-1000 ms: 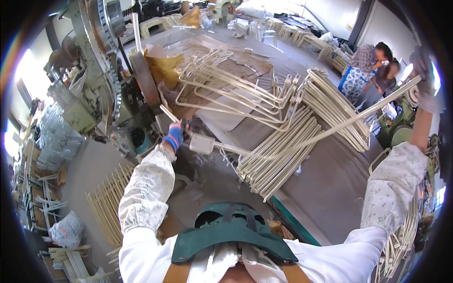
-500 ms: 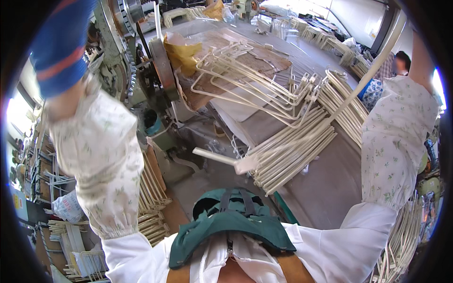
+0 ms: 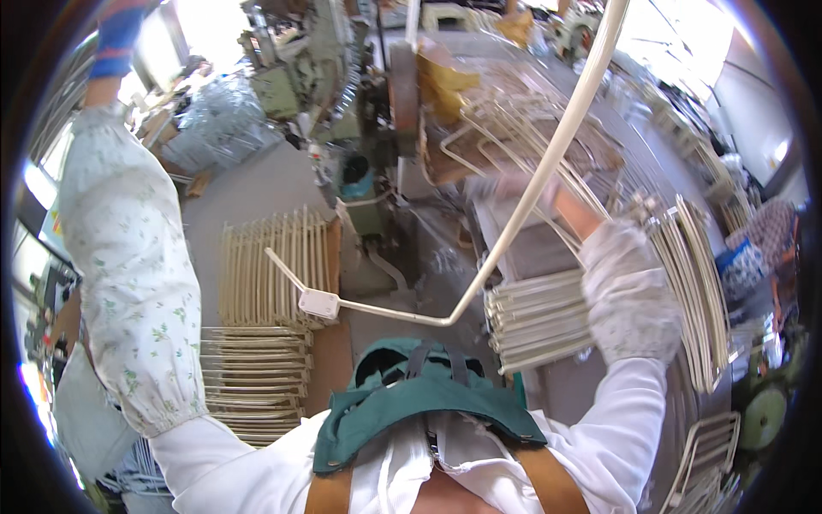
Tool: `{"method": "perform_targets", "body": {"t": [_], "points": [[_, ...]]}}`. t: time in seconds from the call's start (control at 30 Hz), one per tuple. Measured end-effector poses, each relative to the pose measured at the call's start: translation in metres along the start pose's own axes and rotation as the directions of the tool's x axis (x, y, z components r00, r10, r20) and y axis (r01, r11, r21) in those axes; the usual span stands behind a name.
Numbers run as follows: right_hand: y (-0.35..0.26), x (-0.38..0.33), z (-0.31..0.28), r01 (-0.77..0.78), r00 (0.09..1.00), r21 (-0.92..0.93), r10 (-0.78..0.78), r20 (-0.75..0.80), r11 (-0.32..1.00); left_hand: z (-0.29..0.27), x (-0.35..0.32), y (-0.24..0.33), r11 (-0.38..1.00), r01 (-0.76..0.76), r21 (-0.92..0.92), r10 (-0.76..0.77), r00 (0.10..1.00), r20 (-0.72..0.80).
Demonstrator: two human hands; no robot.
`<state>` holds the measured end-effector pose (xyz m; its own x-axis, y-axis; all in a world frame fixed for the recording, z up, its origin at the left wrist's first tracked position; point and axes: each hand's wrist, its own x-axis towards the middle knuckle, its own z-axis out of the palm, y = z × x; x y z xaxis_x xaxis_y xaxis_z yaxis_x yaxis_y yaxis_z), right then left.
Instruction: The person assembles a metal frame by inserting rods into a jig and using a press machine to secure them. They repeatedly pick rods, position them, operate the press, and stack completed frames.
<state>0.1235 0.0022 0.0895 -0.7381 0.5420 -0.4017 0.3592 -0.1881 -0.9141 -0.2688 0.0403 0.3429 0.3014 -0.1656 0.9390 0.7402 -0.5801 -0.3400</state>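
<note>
My left arm stretches to the upper left; my left hand (image 3: 120,44), in a blue glove with orange bands, runs past the picture's edge, so its fingers are hidden. My right hand (image 3: 514,187), in a pale glove, is smeared by motion over the workbench, beside several cream bent-tube frames (image 3: 488,137). Whether it grips any of them cannot be told. In front of me hangs a large cream bent tube (image 3: 522,206) with a flat white bracket (image 3: 318,303) near its lower end. Its top leaves the view, so what holds it is hidden.
Stacked cream tube frames (image 3: 539,319) lie on the bench, with another bundle (image 3: 692,291) to their right. More stacks (image 3: 257,368) stand at left. A machine with a green base (image 3: 364,214) is ahead; a person in patterned clothing (image 3: 766,244) is at right.
My view has turned left. My right arm has come down from the upper right to the bench frames. My left arm reaches farther out, and the bracketed tube now hangs lower and closer.
</note>
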Motion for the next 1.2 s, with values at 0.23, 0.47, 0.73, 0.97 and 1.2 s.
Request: {"method": "perform_targets", "body": {"t": [0.23, 0.47, 0.73, 0.97, 1.2], "points": [[0.169, 0.211, 0.161, -0.327, 0.894, 0.433, 0.127, 0.430, 0.840, -0.116, -0.058, -0.129, 0.962, 0.247, -0.115, -0.267, 0.942, -0.204], [0.220, 0.154, 0.168, -0.238, 0.941, 0.590, 0.333, -0.057, 0.772, -0.308, -0.335, -0.299, 0.959, 0.231, 0.167, -0.277, 0.889, 0.363], [0.163, 0.000, 0.147, 0.307, 0.005, 0.204, 0.212, -0.977, 0.930, -0.226, -0.392, -0.124, -0.716, 0.617, -0.327, -0.097, 0.377, 0.921], [0.123, -0.058, 0.204, 0.605, -0.124, -0.201, -0.159, -0.980, 0.770, -0.189, -0.409, -0.086, -0.322, 0.906, -0.275, -0.549, 0.058, 0.834], [0.105, -0.137, 0.185, 0.425, -0.026, -0.191, -0.199, -0.980, 0.885, -0.165, -0.430, -0.067, -0.455, 0.768, -0.450, -0.506, 0.193, 0.841]]}}
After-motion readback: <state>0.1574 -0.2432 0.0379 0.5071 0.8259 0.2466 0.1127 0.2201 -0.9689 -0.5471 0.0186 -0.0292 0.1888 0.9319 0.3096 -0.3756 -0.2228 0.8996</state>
